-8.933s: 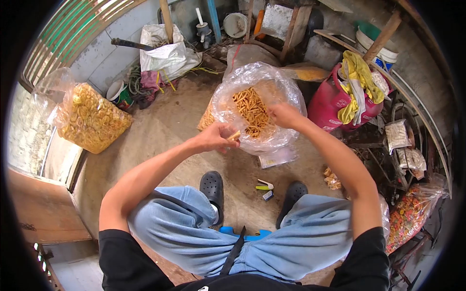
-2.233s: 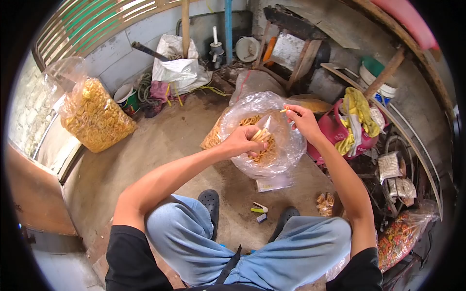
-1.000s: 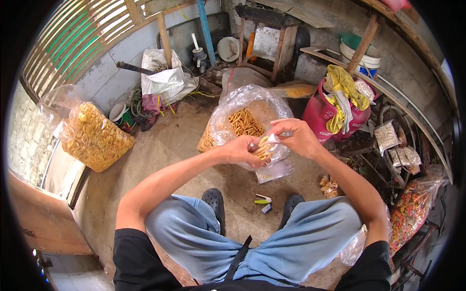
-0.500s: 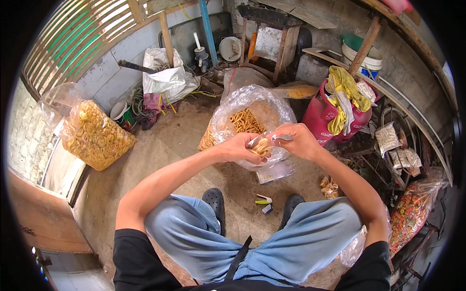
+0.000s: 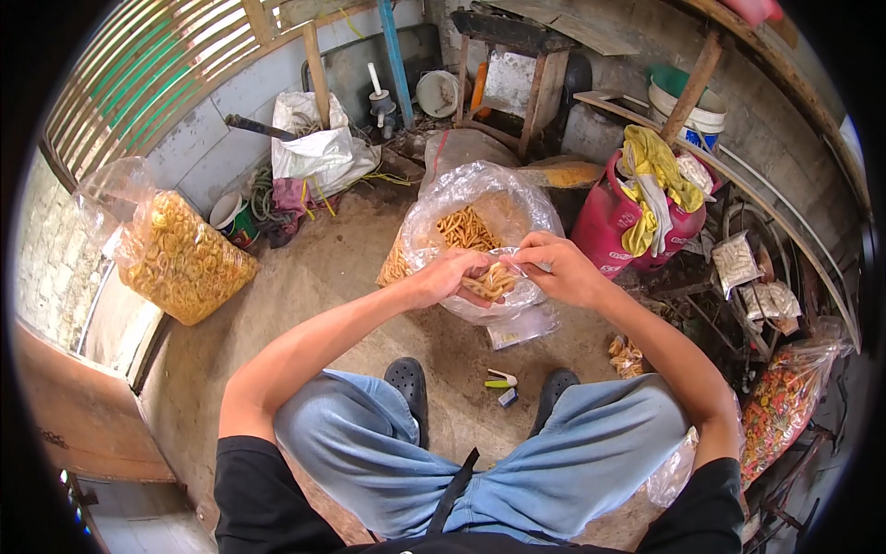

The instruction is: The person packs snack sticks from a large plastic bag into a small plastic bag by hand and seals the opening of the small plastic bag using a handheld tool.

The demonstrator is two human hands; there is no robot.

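My left hand [image 5: 452, 278] is closed around a small clear plastic bag [image 5: 494, 282] filled with stick-shaped snacks. The fingers of my right hand [image 5: 559, 269] pinch the top edge of that same small bag. Both hands are over the near rim of a large clear plastic sack [image 5: 544, 212], which stands open on the floor and holds a heap of brown snack sticks [image 5: 469, 229]. Just under the sack's near side lies a stack of flat clear plastic bags [image 5: 523, 327]. A green and white stapler [image 5: 501, 379] and a small blue box [image 5: 508, 398] lie between my feet.
A large bag of yellow ring snacks [image 5: 185, 258] stands at left. Small filled packets [image 5: 626, 356] lie by my right knee, and a bag of colourful snacks [image 5: 789, 397] is farther right. A pink drum [image 5: 604, 231] draped with yellow cloth [image 5: 660, 166] stands behind my right hand.
My right hand has shifted slightly left and up, its fingers now at the small bag's top edge. The bag's filled part shows more openly between my hands.
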